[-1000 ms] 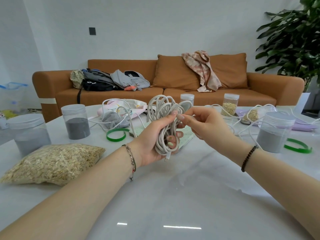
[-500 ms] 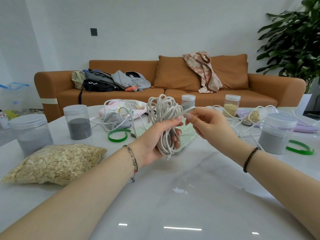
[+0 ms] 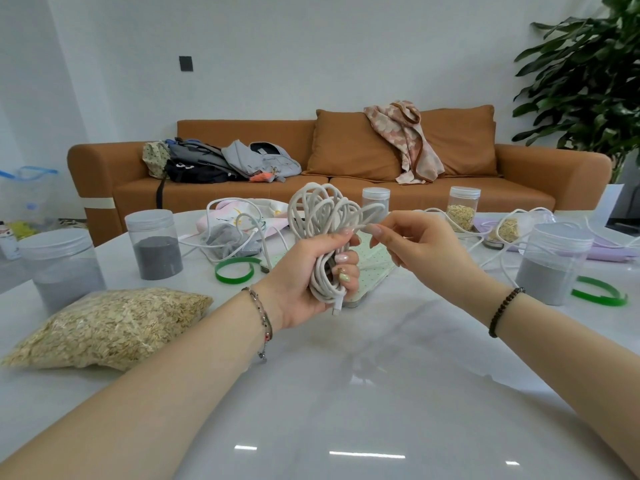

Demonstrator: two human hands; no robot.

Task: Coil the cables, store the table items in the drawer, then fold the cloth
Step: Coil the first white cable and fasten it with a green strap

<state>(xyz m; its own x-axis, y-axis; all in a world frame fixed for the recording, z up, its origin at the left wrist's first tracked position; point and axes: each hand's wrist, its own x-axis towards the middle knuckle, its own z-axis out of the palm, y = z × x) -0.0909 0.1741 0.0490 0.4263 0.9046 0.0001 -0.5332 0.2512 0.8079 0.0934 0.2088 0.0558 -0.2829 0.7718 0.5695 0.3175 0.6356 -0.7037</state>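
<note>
Head view: the left hand is clenched round the waist of the cable, a white bundle held upright above the table. Its loops fan out over the fist and a plug hangs below it. The right hand is just beside it, thumb and forefinger pinching a free strand that runs leftward into the top of the bundle. So the bundle's long axis is vertical, the loose end lies to its right, and the right hand is the one placed to wind that end across the waist; that looks like the step in hand.

Past the hands, a dotted cloth lies flat on the glossy white marble top, unfolded. To the left are an oat bag, a green band and a jar of grey powder. More cables sprawl uncoiled further back among other jars. No drawer is in view.

Behind the table stand an orange sofa strewn with bags and clothes, a white wall and a plant at right.
</note>
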